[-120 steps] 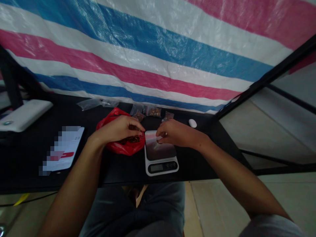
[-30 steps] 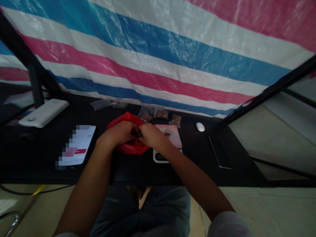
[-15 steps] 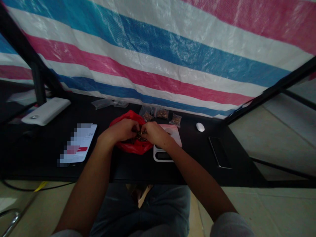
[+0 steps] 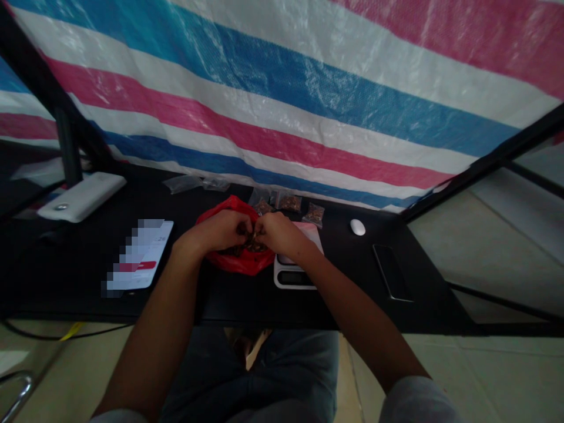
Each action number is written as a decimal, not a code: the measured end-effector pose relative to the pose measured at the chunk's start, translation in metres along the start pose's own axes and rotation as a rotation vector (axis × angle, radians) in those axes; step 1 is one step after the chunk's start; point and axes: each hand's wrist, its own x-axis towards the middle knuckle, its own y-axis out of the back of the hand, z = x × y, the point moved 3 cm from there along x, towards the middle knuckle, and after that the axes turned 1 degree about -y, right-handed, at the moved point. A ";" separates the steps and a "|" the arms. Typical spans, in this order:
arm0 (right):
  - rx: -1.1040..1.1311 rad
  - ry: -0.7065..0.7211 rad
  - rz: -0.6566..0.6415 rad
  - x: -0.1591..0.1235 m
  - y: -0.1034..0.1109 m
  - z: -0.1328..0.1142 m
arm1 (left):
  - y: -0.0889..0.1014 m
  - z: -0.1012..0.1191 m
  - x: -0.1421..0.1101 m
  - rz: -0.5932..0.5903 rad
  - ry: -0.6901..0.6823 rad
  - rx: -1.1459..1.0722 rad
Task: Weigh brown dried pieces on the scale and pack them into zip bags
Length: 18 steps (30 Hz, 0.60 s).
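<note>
Two bent arms reach over the table [image 4: 259, 308], left hand [image 4: 225, 230] and right hand [image 4: 278, 234] curled inward, fingertips close together. Beneath them lies the red bag [image 4: 244, 266], brown bits [image 4: 255, 245] in its mouth, beside the scale [image 4: 294, 278] — its pan partly hidden by the right arm. Whether the fingers grip anything — cannot tell.
</note>
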 end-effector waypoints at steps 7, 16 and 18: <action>-0.018 -0.005 0.098 -0.024 0.046 0.018 | 0.001 -0.001 -0.001 0.005 0.023 -0.016; -0.266 -0.058 -0.012 -0.060 0.070 0.049 | 0.003 0.003 -0.003 -0.005 0.009 -0.024; -0.304 -0.064 -0.035 -0.060 0.066 0.052 | 0.004 0.004 -0.003 -0.006 0.010 -0.017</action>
